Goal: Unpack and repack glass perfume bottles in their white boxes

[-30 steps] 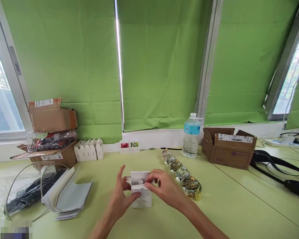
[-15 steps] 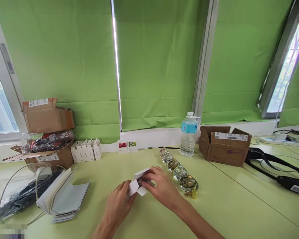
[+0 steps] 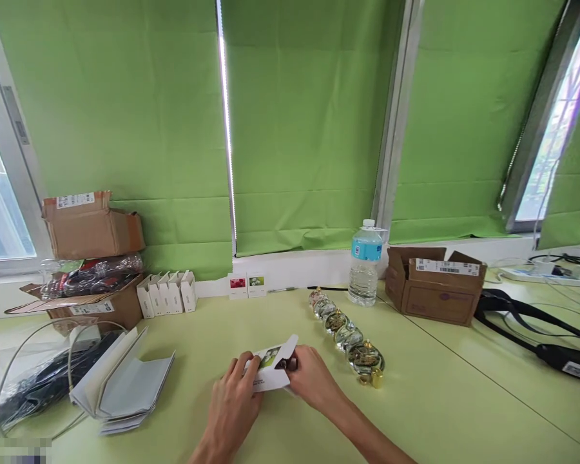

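Note:
My left hand (image 3: 236,393) is closed round a small white carton (image 3: 269,383) with a green picture on its side. The carton lies tilted, with its open end toward the right and a flap standing up. At that open end my right hand (image 3: 314,375) is curled, its fingertips mostly hidden by the carton. A small dark shiny thing (image 3: 289,364) shows between the carton's mouth and my right fingers; its kind is unclear. Just beyond my right hand, a row of shiny glass perfume-like bottles (image 3: 348,336) with gold parts stretches across the table.
Several white cartons (image 3: 167,294) stand at the back left, beside stacked cardboard boxes (image 3: 94,235). Folded white sheets (image 3: 130,383) lie left of my hands. A water bottle (image 3: 365,264), an open cardboard box (image 3: 437,287) and a black strap (image 3: 531,335) are on the right.
The carton has turned, so its green picture now shows and its opening faces right. My right hand has shifted from above the opening to its right side.

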{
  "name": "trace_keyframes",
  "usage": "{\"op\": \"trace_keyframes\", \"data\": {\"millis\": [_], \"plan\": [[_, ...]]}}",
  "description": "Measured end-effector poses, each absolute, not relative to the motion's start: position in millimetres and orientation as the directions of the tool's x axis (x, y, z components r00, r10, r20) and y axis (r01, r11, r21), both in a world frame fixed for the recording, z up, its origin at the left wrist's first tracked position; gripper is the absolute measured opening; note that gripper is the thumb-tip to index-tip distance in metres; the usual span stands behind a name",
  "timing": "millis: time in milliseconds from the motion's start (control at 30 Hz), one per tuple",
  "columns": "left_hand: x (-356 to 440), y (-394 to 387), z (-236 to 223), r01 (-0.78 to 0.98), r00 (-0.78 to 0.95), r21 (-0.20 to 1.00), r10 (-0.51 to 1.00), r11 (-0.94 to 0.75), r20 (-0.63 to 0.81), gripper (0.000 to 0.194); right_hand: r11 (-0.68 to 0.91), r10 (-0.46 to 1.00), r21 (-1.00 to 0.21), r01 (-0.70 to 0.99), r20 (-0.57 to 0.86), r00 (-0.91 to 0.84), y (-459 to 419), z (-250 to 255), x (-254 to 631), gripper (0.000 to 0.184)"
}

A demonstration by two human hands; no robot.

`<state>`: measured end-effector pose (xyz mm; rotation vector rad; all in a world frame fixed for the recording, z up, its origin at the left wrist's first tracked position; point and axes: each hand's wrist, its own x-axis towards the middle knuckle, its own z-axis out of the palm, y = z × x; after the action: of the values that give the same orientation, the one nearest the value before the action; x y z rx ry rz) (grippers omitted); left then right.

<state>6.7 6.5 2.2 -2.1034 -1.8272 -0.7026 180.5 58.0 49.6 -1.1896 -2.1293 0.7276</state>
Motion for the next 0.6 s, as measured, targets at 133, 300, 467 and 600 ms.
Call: {"op": "trace_keyframes", "data": {"millis": [133,300,467,600], "plan": [[6.1,7.0,-1.7,0.979,0.092,0.114,0.862,-0.171,0.499,0.051,0.383,0.892,-0.809,0.445,0.198,-0.407,63.7,31.1,174.8,0.023],[4.6,7.4,-3.5,0.98,0.11,0.09,0.858,-0.179,0.502,0.051,0.387,0.894,-0.852,0.352,0.253,-0.37,61.3,22.8,169.5,0.027],[3.9,7.5,-2.6,0.98,0.131,0.066,0.854,-0.189,0.504,0.057,0.418,0.879,-0.85,0.321,0.288,-0.38,55.4,26.4,167.3,0.026],[3.4,7.9,-3.2,0.981,0.134,0.057,0.852,-0.188,0.506,0.057,0.431,0.877,-0.819,0.379,0.282,-0.388,54.0,29.9,169.3,0.025]]}}
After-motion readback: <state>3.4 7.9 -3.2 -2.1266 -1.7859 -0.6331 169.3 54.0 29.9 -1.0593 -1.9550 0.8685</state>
